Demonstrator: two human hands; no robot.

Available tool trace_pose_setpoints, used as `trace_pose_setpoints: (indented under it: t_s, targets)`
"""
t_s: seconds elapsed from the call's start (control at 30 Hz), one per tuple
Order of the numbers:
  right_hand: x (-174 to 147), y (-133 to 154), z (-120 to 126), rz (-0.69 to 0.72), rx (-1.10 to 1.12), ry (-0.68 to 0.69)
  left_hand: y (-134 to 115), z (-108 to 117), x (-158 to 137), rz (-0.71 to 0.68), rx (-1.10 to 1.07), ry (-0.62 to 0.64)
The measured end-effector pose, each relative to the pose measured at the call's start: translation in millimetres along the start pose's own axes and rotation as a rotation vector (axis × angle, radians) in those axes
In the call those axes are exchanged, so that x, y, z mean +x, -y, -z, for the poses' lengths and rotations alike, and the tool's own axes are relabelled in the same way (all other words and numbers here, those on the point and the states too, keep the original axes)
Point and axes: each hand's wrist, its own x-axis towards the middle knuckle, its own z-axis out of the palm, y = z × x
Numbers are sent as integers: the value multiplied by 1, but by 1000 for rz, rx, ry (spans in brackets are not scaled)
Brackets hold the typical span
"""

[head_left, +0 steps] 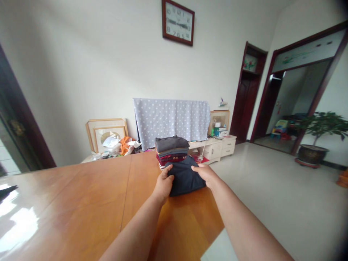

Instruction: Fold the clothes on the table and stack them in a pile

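A folded dark navy garment [186, 179] is gripped at its two sides, tilted up in front of a stack of folded clothes [172, 145]. My left hand [164, 183] is closed on its left edge, thumb on top and the other fingers partly hidden. On the opposite edge my right hand [203, 172] pinches the cloth, its fingers mostly out of sight underneath. The stack has a dark grey piece on top, with red patterned and striped pieces lower down. Whether the held garment touches the stack cannot be made out.
The glossy wooden table [89, 203] spreads left, with a dark item [7, 192] at its far left edge. Behind stand a low white cabinet [214, 150] and something under a dotted cloth [171, 119]. A potted plant [312, 154] stands on the floor at right.
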Motion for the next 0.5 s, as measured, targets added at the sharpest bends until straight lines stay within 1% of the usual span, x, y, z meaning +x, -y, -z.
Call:
trace_pose_setpoints:
  t_s: [0.1,0.17,0.33,0.4,0.5]
  targets:
    - [-1,1,-2,78,17,-11,-9,-3,3,-43,50,-21]
    - [0,-2,-3,96,3,-19,-9,-4,6,-20,55,-30]
    - [6,-20,-2,78,-201,-130,9,0,8,110,89,-84]
    - [9,-25,-1,83,-216,-149,14,2,9,122,75,-87]
    - [12,-28,1,95,-160,-144,16,3,10,103,60,-90]
